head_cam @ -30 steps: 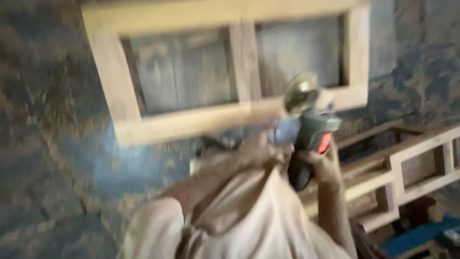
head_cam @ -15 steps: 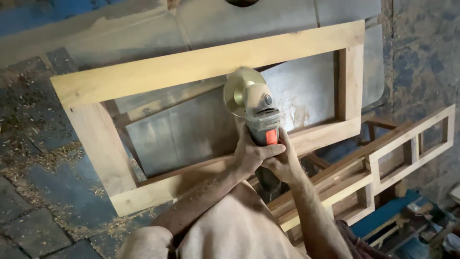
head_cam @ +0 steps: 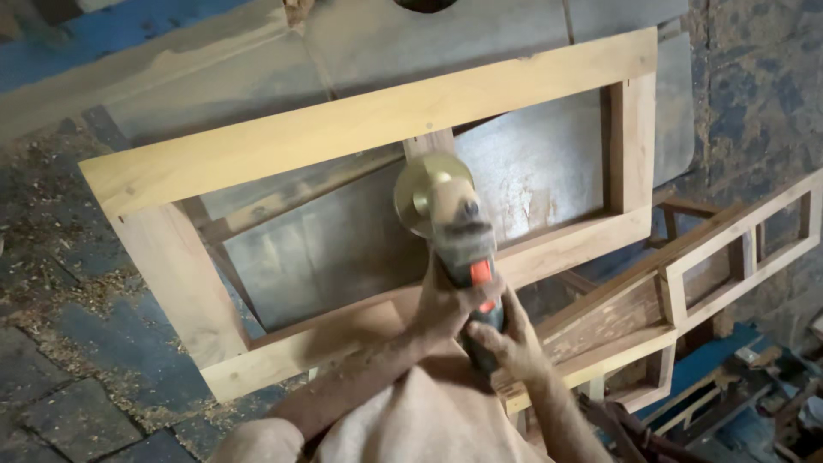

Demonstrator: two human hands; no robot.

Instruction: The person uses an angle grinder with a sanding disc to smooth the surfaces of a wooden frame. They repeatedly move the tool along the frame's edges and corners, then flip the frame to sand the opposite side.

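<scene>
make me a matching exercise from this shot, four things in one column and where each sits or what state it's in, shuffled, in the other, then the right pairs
Things:
1. pale wooden window frame
2. grey angle grinder with an orange switch
3. round brass-coloured sanding disc
4. stack of smaller wooden frames

Places or states:
A. gripped by the left hand and the right hand
B. off to the right, beside the big frame
C. fixed at the front end of the tool, by the frame's middle upright
D. lying flat over grey boards, two openings in it

Pairs: 1-D, 2-A, 3-C, 4-B

Grinder above window frame
</scene>
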